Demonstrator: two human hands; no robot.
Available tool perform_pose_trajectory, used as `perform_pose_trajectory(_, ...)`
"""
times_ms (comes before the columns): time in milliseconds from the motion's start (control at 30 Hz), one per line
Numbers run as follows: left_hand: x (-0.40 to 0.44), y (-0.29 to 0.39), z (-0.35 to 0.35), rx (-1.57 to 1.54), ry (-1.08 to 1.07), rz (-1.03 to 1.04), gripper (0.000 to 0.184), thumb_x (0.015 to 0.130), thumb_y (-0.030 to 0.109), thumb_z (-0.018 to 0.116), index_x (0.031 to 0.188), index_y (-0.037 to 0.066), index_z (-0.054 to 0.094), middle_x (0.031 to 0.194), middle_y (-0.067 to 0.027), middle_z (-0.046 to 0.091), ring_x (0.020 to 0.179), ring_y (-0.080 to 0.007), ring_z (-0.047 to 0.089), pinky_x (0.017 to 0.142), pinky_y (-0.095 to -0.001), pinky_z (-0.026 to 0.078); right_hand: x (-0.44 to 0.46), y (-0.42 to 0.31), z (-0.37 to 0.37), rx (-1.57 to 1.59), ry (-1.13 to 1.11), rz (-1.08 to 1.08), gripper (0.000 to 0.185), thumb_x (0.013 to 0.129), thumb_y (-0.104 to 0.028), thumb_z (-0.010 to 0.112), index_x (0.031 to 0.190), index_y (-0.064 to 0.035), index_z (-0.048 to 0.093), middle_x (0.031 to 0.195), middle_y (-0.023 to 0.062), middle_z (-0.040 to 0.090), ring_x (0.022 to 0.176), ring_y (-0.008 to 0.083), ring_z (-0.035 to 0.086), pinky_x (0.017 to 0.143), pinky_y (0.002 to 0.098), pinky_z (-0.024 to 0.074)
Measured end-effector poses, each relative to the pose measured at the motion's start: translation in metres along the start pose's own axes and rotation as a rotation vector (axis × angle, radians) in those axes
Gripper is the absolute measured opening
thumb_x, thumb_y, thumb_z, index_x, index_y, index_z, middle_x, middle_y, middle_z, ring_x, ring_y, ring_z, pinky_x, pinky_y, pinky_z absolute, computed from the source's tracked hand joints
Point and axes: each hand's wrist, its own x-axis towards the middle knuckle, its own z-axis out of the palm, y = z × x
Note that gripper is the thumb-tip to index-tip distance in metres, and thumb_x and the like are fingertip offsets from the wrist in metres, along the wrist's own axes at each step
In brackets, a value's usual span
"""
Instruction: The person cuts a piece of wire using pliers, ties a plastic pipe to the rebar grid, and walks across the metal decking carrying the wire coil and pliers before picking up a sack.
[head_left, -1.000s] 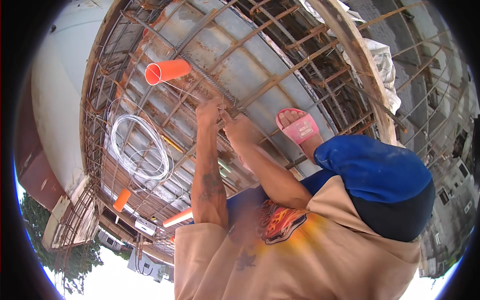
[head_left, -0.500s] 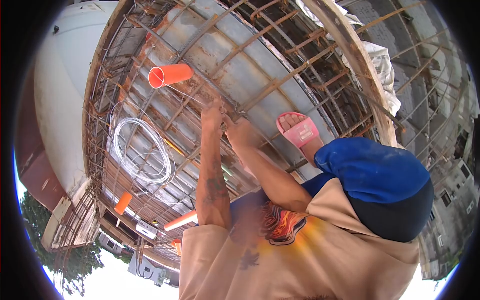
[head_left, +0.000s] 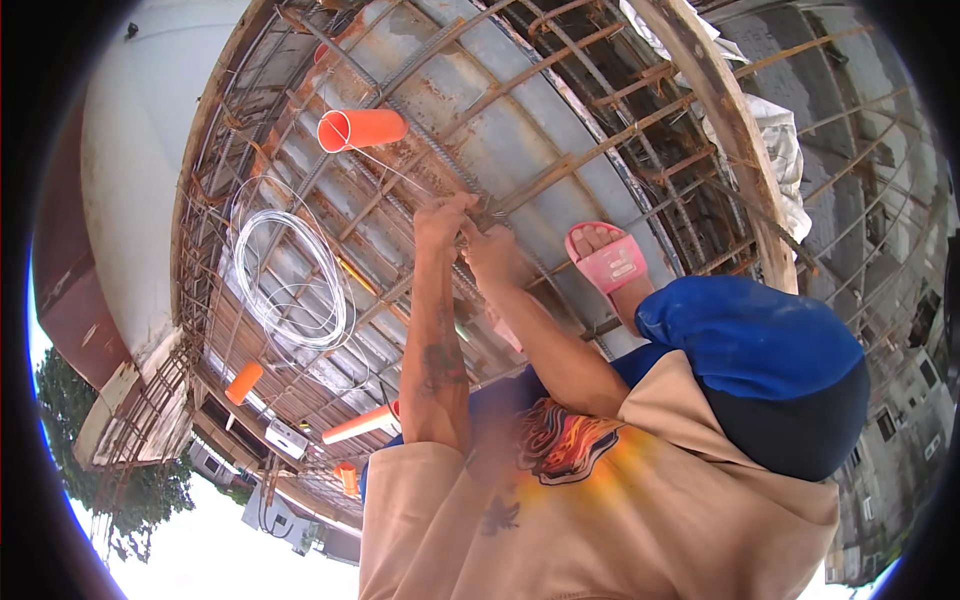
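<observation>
My left hand (head_left: 440,222) is closed on a thin white wire (head_left: 390,168), at a crossing of rusty rebar. The wire runs taut from there to a short orange pipe (head_left: 372,129), which lies on its side across the bars, and passes over its near mouth. Against the left hand's fingers is my right hand (head_left: 492,258), its fingers curled in and partly blurred. What it holds, if anything, I cannot make out. A loose coil of white wire (head_left: 290,285) rests on the rebar grid to the left of my forearms.
Rebar (head_left: 560,165) crosses above metal sheets (head_left: 420,60). My foot in a pink slipper (head_left: 608,262) stands on the right, near a wooden beam (head_left: 735,140). More orange pipe pieces (head_left: 244,382) and a long orange pipe (head_left: 360,425) lie lower left.
The view has shifted a little, so pipe, coil and hands appear slightly farther right. Both hands stay together at the same rebar crossing, with the right fingers slightly moved.
</observation>
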Motion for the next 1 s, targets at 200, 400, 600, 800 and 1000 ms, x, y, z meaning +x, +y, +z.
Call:
perform_pose_trajectory(200,-0.031,0.033,-0.011,0.265,-0.001,-0.067,0.016,0.075,0.012,0.066,0.074,-0.004,0.070,0.058,-0.0031,0.057,0.053,-0.0118,0.051,0.047,-0.0253,0.038,0.038,0.058,0.039,0.225,-0.002,-0.051,0.045,0.079,-0.040,0.075,0.061,0.0009,0.065,0.049,0.0096,0.060,0.043,0.0194,0.059,0.049,0.0368,0.0474)
perform_pose_trajectory(400,-0.048,0.028,-0.001,0.711,0.176,0.351,0.015,0.072,0.013,0.064,0.070,-0.002,0.066,0.069,-0.0265,0.064,0.073,-0.0401,0.067,0.068,-0.0403,0.053,0.038,0.054,0.025,0.208,-0.113,0.026,0.049,0.084,-0.040,0.070,0.066,0.0049,0.061,0.054,0.0149,0.061,0.042,0.0204,0.061,0.047,0.0347,0.0501)
perform_pose_trajectory(600,-0.047,-0.005,0.013,0.668,0.360,0.500,0.022,0.089,0.017,0.048,0.093,-0.003,0.058,0.084,-0.0310,0.063,0.085,-0.0489,0.061,0.074,-0.0528,0.048,0.049,-0.009,-0.027,-0.524,-0.189,-0.767,0.027,0.084,-0.023,0.066,0.075,0.0027,0.065,0.068,0.0167,0.067,0.063,0.0230,0.069,0.060,0.0378,0.0522)
perform_pose_trajectory(800,-0.061,-0.004,0.021,0.466,0.433,0.524,0.019,0.097,0.019,0.046,0.101,0.000,0.049,0.086,-0.0297,0.062,0.084,-0.0496,0.061,0.071,-0.0541,0.047,0.084,-0.039,-0.019,-0.387,-0.744,-0.536,0.018,0.081,-0.015,0.069,0.090,-0.0003,0.069,0.078,0.0153,0.069,0.064,0.0185,0.066,0.062,0.0363,0.0511)
perform_pose_trajectory(1000,-0.024,-0.034,0.001,-0.073,0.404,0.371,0.014,0.095,0.013,0.052,0.102,0.001,0.052,0.084,-0.0164,0.068,0.073,-0.0241,0.069,0.061,-0.0361,0.053,0.097,-0.060,-0.015,-0.425,-0.920,-0.354,0.016,0.081,-0.013,0.071,0.092,-0.0014,0.067,0.082,0.0093,0.068,0.060,0.0130,0.061,0.056,0.0283,0.0468)
